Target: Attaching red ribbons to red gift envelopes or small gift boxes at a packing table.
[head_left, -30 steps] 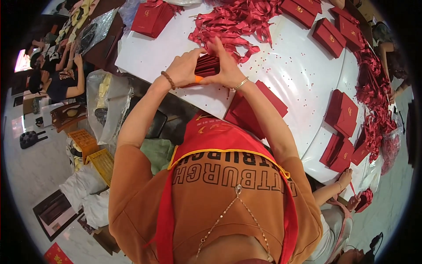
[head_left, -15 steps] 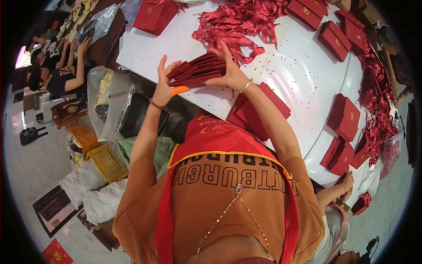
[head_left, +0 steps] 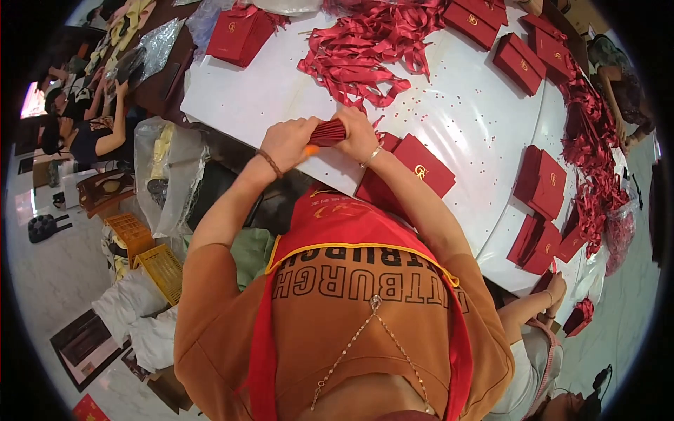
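A thick stack of red paper envelopes (head_left: 328, 132) is gripped between my two hands above the near edge of the white table, its many edges pressed together. My left hand (head_left: 288, 144) closes round its left end; an orange cover sits on the thumb. At the other end my right hand (head_left: 359, 136) is wrapped round the stack. Just right of it, partly behind my right forearm, lie red envelopes (head_left: 430, 168) with a gold emblem. Beyond my hands a tangled heap of red ribbons (head_left: 365, 52) spreads over the white tabletop (head_left: 477, 126).
More red stacks lie at the far left (head_left: 241, 36) and along the right side (head_left: 540, 181). A ribbon pile (head_left: 590, 133) runs down the right edge. Another person's hand (head_left: 556, 288) works at lower right. Yellow crates (head_left: 160, 272) and plastic bags stand on the left.
Both hands have closed in from the sides, squeezing the fanned envelopes into a tight stack. My fingers were spread before and are now wrapped round its ends.
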`<action>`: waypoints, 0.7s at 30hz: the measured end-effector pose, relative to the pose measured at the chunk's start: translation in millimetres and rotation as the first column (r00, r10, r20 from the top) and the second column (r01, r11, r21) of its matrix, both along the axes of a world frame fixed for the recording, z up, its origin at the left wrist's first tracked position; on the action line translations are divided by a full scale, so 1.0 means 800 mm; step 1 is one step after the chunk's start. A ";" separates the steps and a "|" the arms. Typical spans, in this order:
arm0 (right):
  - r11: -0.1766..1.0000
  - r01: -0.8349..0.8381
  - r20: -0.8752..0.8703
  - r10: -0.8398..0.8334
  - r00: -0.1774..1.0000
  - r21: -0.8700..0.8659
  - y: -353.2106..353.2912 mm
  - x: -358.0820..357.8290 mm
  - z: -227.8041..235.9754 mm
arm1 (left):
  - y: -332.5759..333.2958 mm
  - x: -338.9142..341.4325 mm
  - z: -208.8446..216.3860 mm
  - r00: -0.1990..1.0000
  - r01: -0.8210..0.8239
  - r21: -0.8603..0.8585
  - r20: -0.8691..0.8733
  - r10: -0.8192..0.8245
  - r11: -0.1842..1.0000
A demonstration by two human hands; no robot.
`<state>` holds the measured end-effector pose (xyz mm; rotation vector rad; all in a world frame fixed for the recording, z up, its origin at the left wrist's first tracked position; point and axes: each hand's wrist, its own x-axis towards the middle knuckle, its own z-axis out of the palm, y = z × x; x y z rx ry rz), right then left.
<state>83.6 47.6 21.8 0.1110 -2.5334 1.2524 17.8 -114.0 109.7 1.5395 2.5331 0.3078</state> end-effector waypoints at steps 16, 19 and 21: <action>0.954 0.190 -0.116 -0.166 0.979 0.232 0.050 0.011 0.058 | -0.091 -0.174 -0.044 0.188 -0.633 0.035 0.976 0.110 0.773; 0.970 0.225 0.151 -0.237 0.960 0.092 0.068 0.036 0.039 | -0.142 -0.211 -0.113 -0.004 -0.739 -0.222 0.946 0.326 0.636; 0.983 0.162 0.460 -0.103 0.882 -0.090 0.068 0.048 0.028 | -0.154 -0.222 -0.135 0.030 -0.732 -0.258 0.913 0.408 0.630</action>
